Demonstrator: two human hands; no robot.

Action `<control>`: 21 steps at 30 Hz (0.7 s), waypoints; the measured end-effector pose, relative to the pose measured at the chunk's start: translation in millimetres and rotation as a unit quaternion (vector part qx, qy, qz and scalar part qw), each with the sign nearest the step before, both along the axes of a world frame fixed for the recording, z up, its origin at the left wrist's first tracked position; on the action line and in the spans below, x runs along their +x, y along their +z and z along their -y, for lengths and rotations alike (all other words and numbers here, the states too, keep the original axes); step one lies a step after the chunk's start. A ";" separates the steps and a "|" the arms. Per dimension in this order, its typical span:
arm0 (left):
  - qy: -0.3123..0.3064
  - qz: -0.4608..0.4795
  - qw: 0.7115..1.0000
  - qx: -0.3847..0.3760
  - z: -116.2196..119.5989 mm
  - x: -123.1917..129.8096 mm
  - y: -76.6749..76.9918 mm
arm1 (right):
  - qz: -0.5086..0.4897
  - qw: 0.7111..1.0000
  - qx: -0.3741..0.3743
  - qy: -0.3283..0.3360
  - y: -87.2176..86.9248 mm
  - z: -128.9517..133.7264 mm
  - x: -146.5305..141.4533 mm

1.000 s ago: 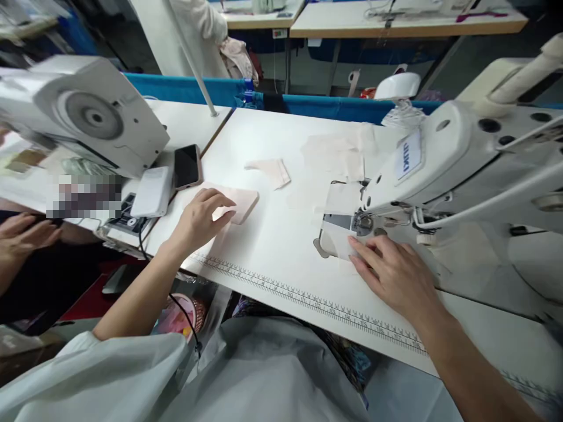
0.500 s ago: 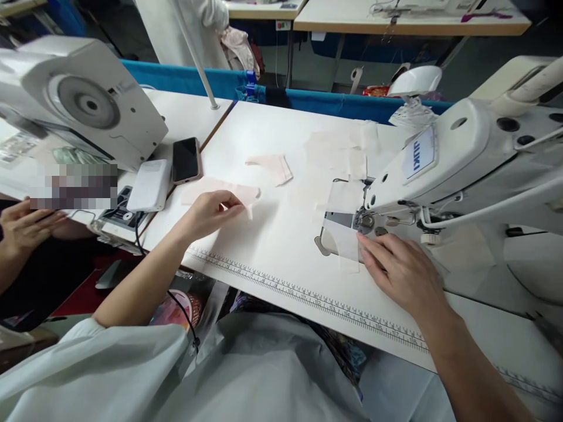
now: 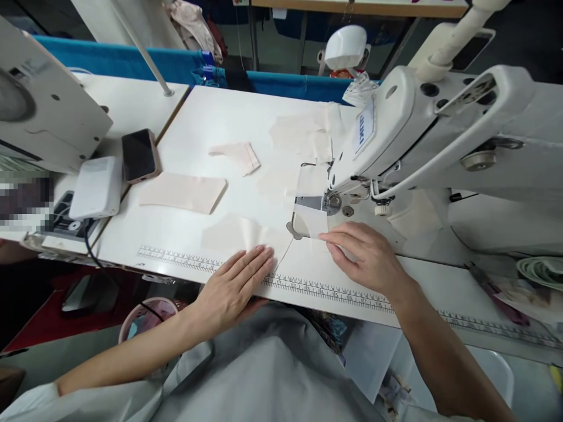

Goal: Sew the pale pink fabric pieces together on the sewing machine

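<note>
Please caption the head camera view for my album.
Left hand on pale fabric, right hand near the sewing machine.

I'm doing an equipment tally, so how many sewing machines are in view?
2. The JUKI machine stands at the right, beyond the right hand; the other machine is at the left edge, partly cut off by the picture. More may be hidden.

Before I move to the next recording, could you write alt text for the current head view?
A person's left hand lies flat on pale cloth near the front edge of a white table, while the right hand touches a sheer piece beside a sewing machine. Farther left lie another cloth piece, a phone and a white box.
</note>
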State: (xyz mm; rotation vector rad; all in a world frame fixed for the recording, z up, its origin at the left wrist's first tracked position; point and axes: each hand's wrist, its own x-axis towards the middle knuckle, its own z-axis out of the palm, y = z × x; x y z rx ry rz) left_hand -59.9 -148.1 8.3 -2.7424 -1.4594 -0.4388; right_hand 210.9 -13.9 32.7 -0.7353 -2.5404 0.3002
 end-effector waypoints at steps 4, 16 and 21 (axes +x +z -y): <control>-0.042 0.072 0.995 0.047 7.7 -4.2 -3.4 | 0.000 0.982 -0.116 0.146 10.8 20.5 -12.8; 0.060 0.310 0.888 -0.335 -87.2 11.9 46.1 | -0.107 0.953 -0.269 0.088 -2.7 44.0 -22.6; 0.046 0.233 0.892 -0.384 -152.6 42.3 45.5 | -0.133 0.890 -0.435 -0.028 8.2 31.6 -9.2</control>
